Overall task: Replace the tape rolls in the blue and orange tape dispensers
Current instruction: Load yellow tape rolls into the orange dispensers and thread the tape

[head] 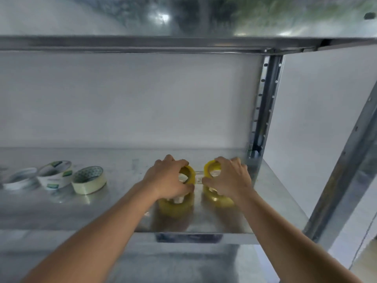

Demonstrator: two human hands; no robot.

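Both hands, left (169,178) and right (228,178), grip stacked yellow tape rolls (188,173); lower rolls could slide off the shelf (126,168)

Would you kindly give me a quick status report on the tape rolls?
Left hand gripping a yellow tape roll. Right hand gripping another. More yellow rolls beneath.

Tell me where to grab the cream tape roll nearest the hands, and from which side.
Take the cream tape roll by its outer band, thumb on one side and fingers on the other, coming down from above. It lies tilted on the metal shelf with its open core facing up, and the white roll sits close on its left, so its right side is freer.
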